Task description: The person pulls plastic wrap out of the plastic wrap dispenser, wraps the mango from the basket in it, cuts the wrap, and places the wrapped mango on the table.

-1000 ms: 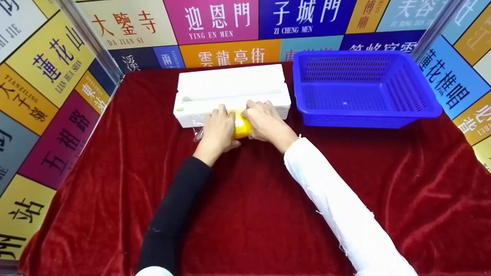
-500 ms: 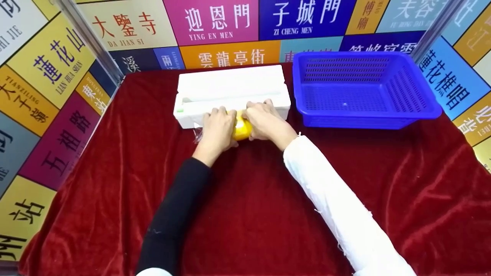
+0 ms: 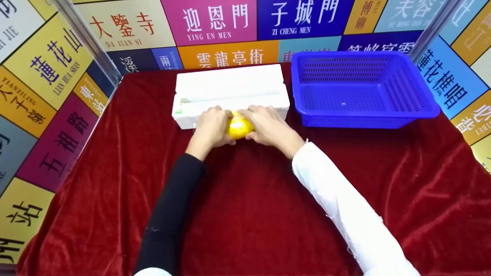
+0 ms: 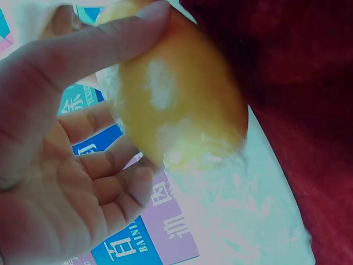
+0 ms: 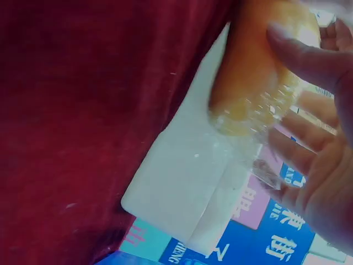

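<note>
Worktop under dark red velvety cloth (image 3: 238, 214), a blue perforated plastic basket (image 3: 368, 116), a long white box (image 3: 230, 80), a bare left hand (image 3: 210, 127), a bare right hand (image 3: 271, 124) and a rounded glossy yellow object (image 3: 240, 129).
Clocked from the yellow object, twelve pointing away from the person: basket at two, box just beyond at twelve, left hand at nine, right hand at three. Since half a second ago the wrists have spread slightly, and the clear wrinkled film (image 5: 262, 110) at nine is now mostly hidden from the head view, suggesting it is being smoothed on. Both hands grip the object, half closed: thumbs across it, fingers bent behind.
</note>
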Motion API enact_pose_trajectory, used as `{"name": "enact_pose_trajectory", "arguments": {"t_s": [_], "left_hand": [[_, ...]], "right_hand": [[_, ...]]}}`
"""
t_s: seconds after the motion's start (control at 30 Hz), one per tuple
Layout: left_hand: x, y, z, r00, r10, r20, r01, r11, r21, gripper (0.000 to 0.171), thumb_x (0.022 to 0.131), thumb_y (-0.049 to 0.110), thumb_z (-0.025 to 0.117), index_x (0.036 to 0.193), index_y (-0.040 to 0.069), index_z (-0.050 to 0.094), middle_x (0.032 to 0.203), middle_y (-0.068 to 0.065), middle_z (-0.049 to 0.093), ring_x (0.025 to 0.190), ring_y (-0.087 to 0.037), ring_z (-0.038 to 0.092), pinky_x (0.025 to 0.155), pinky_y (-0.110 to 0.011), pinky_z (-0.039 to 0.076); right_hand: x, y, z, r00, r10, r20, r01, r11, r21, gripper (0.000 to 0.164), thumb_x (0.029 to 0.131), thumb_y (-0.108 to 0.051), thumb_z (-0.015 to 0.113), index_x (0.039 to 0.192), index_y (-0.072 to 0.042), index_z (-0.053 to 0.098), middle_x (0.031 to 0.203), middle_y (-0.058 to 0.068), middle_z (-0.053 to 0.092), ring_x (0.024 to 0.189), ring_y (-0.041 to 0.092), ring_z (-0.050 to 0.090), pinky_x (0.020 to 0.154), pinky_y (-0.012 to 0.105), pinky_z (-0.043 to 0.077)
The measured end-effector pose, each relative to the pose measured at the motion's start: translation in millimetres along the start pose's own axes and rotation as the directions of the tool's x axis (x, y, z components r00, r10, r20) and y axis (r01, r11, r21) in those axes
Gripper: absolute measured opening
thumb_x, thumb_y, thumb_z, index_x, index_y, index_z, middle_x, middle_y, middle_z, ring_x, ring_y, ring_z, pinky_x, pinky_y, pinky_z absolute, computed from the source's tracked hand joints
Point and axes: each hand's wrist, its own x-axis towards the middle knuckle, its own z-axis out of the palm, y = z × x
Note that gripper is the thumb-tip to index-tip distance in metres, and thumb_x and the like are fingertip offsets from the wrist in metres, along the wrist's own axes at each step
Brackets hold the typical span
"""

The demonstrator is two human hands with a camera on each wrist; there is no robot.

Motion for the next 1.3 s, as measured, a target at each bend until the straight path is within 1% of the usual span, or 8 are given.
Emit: {"name": "enact_pose_trajectory", "arguments": {"t_s": [0.07,0.17,0.3,0.53,0.83,0.97,1.07,1.3], "left_hand": [[1.5,-2.8,-2.2,1.000,-0.001,0.014,0.002,0.999,-0.038,0.075,0.063,0.040,0.095,0.123,0.005,0.069,0.112,-0.018,0.068,0.104,-0.037,0.063,0.095,-0.049,0.051],[4.5,-7.1,-7.2,0.999,-0.004,0.044,0.008,0.997,-0.071,0.072,0.063,0.039,0.095,0.122,0.005,0.070,0.113,-0.016,0.071,0.106,-0.036,0.064,0.097,-0.047,0.050],[9.3,-9.3,-14.2,0.997,0.002,0.082,0.005,0.996,-0.094,0.069,0.064,0.038,0.094,0.121,0.006,0.073,0.113,-0.014,0.074,0.106,-0.035,0.066,0.096,-0.046,0.052],[12.5,-8.6,-20.0,0.993,0.028,0.111,-0.014,0.992,-0.129,0.050,0.068,0.034,0.091,0.107,0.007,0.075,0.098,-0.012,0.074,0.092,-0.034,0.065,0.087,-0.046,0.052],[8.4,-13.0,-20.7,0.986,0.005,0.166,0.035,0.971,-0.236,0.069,0.074,0.032,0.086,0.125,0.002,0.050,0.104,-0.018,0.065,0.093,-0.036,0.062,0.089,-0.045,0.051],[8.5,-13.9,-21.2,0.982,0.004,0.188,0.044,0.968,-0.248,0.061,0.077,0.031,0.084,0.120,0.003,0.051,0.103,-0.016,0.064,0.092,-0.035,0.061,0.087,-0.044,0.051],[9.5,-13.0,-20.9,0.985,-0.002,0.173,0.048,0.964,-0.263,0.061,0.077,0.031,0.084,0.121,0.003,0.052,0.104,-0.017,0.064,0.094,-0.035,0.061,0.089,-0.045,0.050],[1.5,-2.3,-8.3,0.989,-0.048,0.137,0.083,0.961,-0.265,0.072,0.075,0.031,0.085,0.132,0.005,0.048,0.115,-0.020,0.061,0.102,-0.036,0.061,0.094,-0.047,0.051]], "right_hand": [[-5,-4,4,0.995,-0.052,-0.090,0.046,0.997,-0.059,0.065,0.083,-0.028,0.082,0.141,-0.013,0.055,0.128,0.012,0.061,0.113,0.032,0.058,0.091,0.046,0.049],[-10,-12,10,0.963,-0.148,-0.224,0.110,0.979,-0.171,0.060,0.080,-0.022,0.084,0.132,-0.010,0.057,0.125,0.014,0.061,0.106,0.033,0.059,0.083,0.044,0.051],[-12,-19,16,0.935,-0.187,-0.301,0.093,0.949,-0.301,0.059,0.075,-0.021,0.088,0.125,-0.008,0.061,0.115,0.014,0.064,0.091,0.032,0.063,0.077,0.042,0.052],[-9,-26,16,0.940,-0.168,-0.296,0.034,0.911,-0.411,0.066,0.068,-0.027,0.092,0.125,-0.005,0.065,0.103,0.013,0.067,0.080,0.029,0.064,0.072,0.040,0.055],[-2,-26,21,0.931,-0.178,-0.319,0.010,0.885,-0.465,0.072,0.061,-0.030,0.095,0.120,-0.003,0.065,0.094,0.011,0.067,0.073,0.026,0.063,0.064,0.037,0.054],[4,-23,22,0.919,-0.195,-0.344,0.026,0.898,-0.440,0.047,0.073,-0.018,0.086,0.112,-0.003,0.067,0.090,0.011,0.067,0.070,0.026,0.064,0.061,0.037,0.054],[7,-18,17,0.930,-0.167,-0.326,0.028,0.920,-0.391,0.037,0.076,-0.015,0.083,0.108,-0.006,0.066,0.091,0.012,0.069,0.072,0.029,0.065,0.063,0.039,0.054],[10,-10,5,0.983,-0.076,-0.165,0.031,0.965,-0.261,0.046,0.072,-0.020,0.088,0.110,-0.007,0.067,0.097,0.015,0.069,0.082,0.034,0.067,0.071,0.043,0.056]]}}
